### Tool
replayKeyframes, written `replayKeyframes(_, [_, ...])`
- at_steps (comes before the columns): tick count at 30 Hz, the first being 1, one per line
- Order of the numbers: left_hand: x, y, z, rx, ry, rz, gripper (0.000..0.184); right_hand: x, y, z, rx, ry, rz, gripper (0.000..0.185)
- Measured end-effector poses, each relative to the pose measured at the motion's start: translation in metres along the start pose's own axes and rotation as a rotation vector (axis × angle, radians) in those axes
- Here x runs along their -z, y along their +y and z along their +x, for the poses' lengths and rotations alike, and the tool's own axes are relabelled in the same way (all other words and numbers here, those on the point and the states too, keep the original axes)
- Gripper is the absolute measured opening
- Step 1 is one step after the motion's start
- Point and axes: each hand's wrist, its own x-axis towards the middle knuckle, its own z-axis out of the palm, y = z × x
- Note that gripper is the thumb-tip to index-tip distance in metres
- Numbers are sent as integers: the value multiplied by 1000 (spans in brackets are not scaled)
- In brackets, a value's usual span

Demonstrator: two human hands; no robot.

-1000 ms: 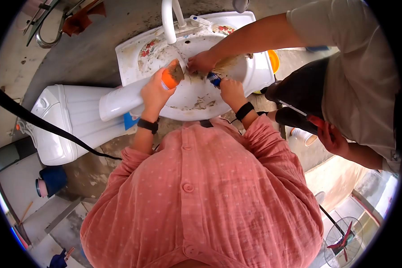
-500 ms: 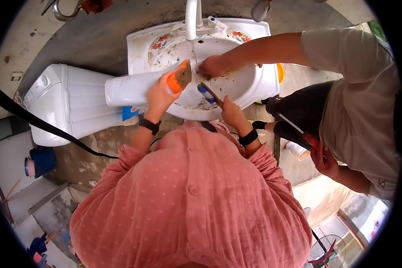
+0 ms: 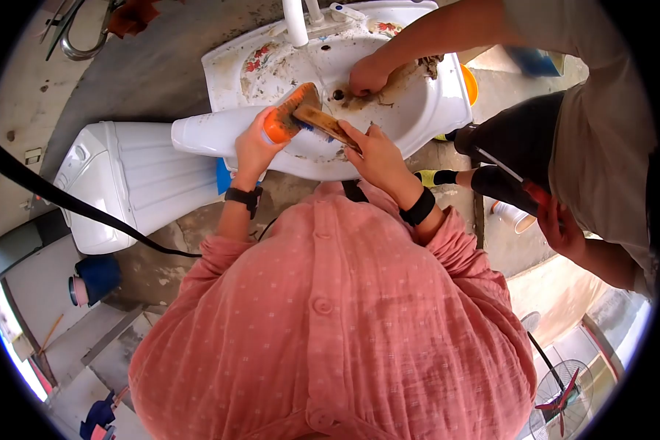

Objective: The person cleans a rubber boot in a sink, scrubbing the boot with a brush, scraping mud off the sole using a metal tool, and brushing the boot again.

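My left hand [image 3: 254, 150] is wrapped round the orange end of a long white part [image 3: 205, 134], whose open end is smeared with brown dirt. My right hand [image 3: 378, 155] grips a wooden-handled brush [image 3: 323, 122] with blue bristles. The brush lies against the dirty orange end, bristles facing down and mostly hidden. Below both is a white washbasin [image 3: 418, 136] with red flower patterns and brown grime. A co-worker's hand [image 3: 369, 75] is closed in the bowl near the drain hole, and the co-worker's other hand [image 3: 561, 226] holds a red-handled screwdriver [image 3: 534, 192].
A white faucet [image 3: 295, 26] rises at the basin's back. To the left stands a white washing machine [image 3: 117, 183]. The co-worker's legs are close on the right, with an orange bucket [image 3: 469, 84] beside the basin. A fan [image 3: 565, 396] is at the lower right.
My right hand has brought the brush up and left onto the orange end and turned its bristles down. The co-worker's hand in the basin has shifted, and the drain hole now shows.
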Motion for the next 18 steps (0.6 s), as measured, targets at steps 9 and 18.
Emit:
replayKeyframes(9, [2, 6, 9, 23, -19, 59, 60, 36, -30, 3, 139, -57, -66, 45])
replayKeyframes(18, [-3, -9, 16, -57, -12, 144, 56, 59, -66, 15, 298, -7, -433, 25])
